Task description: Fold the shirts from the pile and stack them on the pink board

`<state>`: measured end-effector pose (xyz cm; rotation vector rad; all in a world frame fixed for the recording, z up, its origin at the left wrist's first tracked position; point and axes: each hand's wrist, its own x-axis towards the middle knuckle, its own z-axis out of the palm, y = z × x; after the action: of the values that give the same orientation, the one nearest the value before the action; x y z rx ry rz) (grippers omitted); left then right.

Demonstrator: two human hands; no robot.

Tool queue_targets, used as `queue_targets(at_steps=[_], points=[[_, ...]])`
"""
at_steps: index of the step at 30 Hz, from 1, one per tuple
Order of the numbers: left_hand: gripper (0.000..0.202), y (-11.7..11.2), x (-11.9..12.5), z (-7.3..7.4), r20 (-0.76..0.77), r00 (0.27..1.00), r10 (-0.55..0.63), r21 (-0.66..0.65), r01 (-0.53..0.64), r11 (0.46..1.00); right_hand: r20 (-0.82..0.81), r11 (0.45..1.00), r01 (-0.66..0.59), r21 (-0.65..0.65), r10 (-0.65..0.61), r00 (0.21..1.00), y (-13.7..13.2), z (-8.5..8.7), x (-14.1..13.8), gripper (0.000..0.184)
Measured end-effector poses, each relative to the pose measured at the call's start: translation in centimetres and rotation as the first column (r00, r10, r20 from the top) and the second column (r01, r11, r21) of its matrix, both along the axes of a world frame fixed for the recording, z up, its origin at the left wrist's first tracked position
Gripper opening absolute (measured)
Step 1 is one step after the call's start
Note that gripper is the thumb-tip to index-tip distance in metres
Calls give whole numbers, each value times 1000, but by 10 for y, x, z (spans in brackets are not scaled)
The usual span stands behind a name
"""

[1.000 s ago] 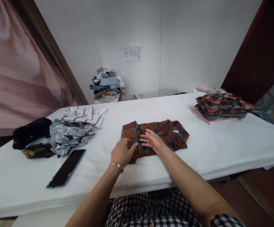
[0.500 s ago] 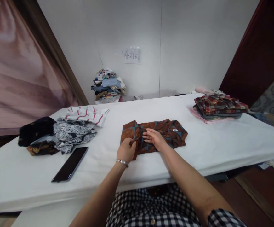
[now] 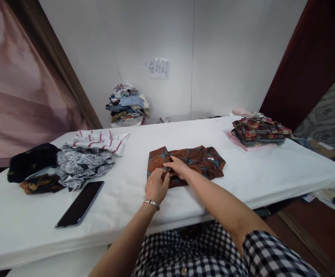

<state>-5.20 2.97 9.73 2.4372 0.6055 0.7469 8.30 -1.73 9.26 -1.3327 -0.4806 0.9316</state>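
Brown patterned shirt [image 3: 202,159]: folded, on white surface [image 3: 185,130]
Left grip [image 3: 156,187]: pinched on shirt's near edge (bracelet at wrist)
Right grip [image 3: 177,168]: fingers on shirt, closure unclear

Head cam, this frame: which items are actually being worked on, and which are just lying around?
Being worked: brown patterned shirt, left hand pinching its near edge, right hand on top of it.
Lying about: black phone, crumpled clothes heap, striped shirt, folded plaid stack, clothes pile by the wall.
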Motion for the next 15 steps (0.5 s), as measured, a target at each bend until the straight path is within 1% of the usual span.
queue_targets(at_steps=[1, 3, 5, 6, 7, 9, 11, 12, 15], points=[[16, 0, -1, 1, 24, 999, -29, 21, 29, 999, 21, 998, 65, 7, -65, 998, 0, 2, 2, 42], [18, 4, -4, 3, 95, 993, -73, 59, 68, 996, 40, 984, 164, 69, -167, 985, -8, 5, 10, 54], [21, 12, -10, 0, 150, 986, -76, 82, 65, 995, 42, 968, 217, 128, -224, 974, -27, 6, 23, 61], [23, 17, -13, -3, 153, 986, -63, 78, 51, 996, 45, 962, 236, 134, -244, 969, -38, 5, 30, 63], [25, 21, -15, -7, 137, 990, -42, 56, 35, 998, 50, 958, 261, 116, -268, 962, -50, 3, 37, 66], [31, 27, -17, -17, 68, 998, 8, -31, -6, 999, 48, 950, 312, 18, -312, 949, -71, -4, 48, 72], [38, 28, -15, -23, -12, 999, 43, -133, -44, 990, 19, 941, 327, -88, -327, 945, -83, -12, 55, 78], [40, 28, -13, -25, -46, 998, 52, -177, -60, 982, 3, 940, 320, -118, -322, 947, -86, -16, 56, 81], [47, 29, -3, -22, -130, 990, 52, -271, -86, 959, 12, 947, 304, -107, -305, 952, -85, -23, 55, 82]])
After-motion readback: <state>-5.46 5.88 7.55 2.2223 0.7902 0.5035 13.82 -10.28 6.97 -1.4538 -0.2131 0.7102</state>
